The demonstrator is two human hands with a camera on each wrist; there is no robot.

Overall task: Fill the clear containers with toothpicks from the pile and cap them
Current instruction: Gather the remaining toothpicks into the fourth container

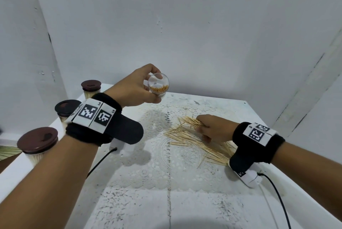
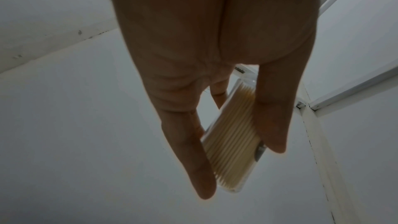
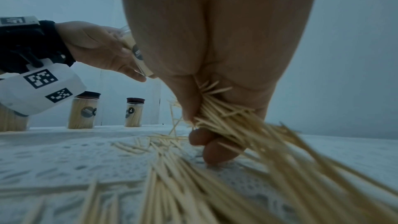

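Three capped containers [image 1: 38, 142] stand filled; left hand [image 1: 137, 88] grips a part-filled container [image 1: 158, 85], right hand [image 1: 212, 127] clutching toothpicks [image 3: 226, 113] from the pile [image 1: 194, 141].

The left hand [image 2: 211, 43] fills the upper middle of the frame, palm side toward the camera, its fingers [image 2: 193, 156] reaching down and away. Between the thumb [image 2: 271, 118] on the right and the fingers on the left it holds a clear container [image 2: 231, 140], tilted, packed with pale toothpicks [image 2: 230, 146] lying side by side along its length (a small dark mark shows on its wall near the thumb tip). Behind are plain white walls [image 2: 64, 125] meeting at a pale seam [image 2: 318, 142].
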